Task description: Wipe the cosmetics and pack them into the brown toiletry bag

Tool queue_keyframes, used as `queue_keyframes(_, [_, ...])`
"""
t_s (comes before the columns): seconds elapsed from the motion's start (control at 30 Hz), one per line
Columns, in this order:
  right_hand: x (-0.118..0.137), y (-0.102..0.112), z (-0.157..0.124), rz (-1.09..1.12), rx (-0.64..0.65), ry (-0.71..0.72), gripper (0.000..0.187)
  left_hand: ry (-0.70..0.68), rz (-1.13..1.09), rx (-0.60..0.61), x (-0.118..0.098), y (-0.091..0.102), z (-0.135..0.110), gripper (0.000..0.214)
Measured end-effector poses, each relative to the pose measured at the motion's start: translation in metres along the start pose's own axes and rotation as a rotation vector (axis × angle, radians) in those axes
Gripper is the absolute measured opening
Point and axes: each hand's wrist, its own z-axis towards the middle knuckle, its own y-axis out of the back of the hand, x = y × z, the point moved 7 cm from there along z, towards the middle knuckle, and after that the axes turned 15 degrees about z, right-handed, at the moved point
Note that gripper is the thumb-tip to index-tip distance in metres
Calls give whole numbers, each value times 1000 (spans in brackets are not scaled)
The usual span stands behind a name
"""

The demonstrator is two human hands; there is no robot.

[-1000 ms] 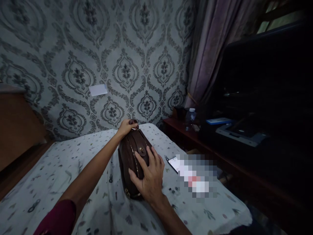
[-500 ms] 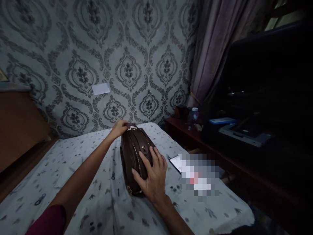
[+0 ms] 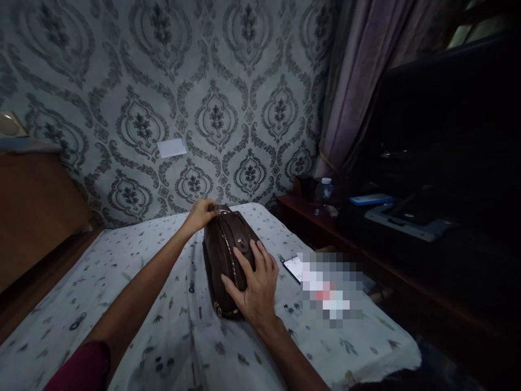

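Observation:
A dark brown leather bag (image 3: 222, 250) with gold zips and a small metal clasp lies on the printed bedsheet (image 3: 142, 282). At its far end my left hand (image 3: 201, 213) is closed on the bag by its carry handle (image 3: 221, 207); the fingertips are partly hidden. My right hand (image 3: 258, 288) lies over the near right part of the bag, its fingers spread below the clasp and touching the leather. The bag's zips look closed, and its underside is hidden.
To the right on the bed lies a phone (image 3: 292, 267), largely pixelated. Beyond the bed's right edge, a dark red shelf (image 3: 293, 203) carries a clear bottle (image 3: 324, 190). A wooden cabinet (image 3: 36, 217) stands left, and the patterned wall (image 3: 215, 117) rises behind.
The view has shifted slightly. Both hands remain on the bag in nearly the same places, and the left fingers sit a little closer over its far end.

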Motion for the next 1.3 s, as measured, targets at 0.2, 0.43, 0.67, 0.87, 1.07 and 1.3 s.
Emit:
queue_keyframes(0.2, [-1,0,-1,6,3,0,46,-49,-34,66,-10,-5,-11,21])
queue_keyframes(0.43, [-2,6,-4,67,-37,33,47,-117,11,10,-38,-2,-3,28])
queue_keyframes(0.67, [-6,9,-6,80,-79,18,48,-135,29,-43,-64,-10,4,24])
queue_keyframes(0.87, [-6,9,-6,75,-86,27,45,-73,57,-119,-63,-11,-4,27])
queue_keyframes(1.07, [-7,7,-7,79,-81,35,45,-61,-17,-122,-71,-13,-15,34])
queue_keyframes(1.3, [-9,7,-7,83,-80,14,46,-108,-138,-62,-70,-9,-25,33])
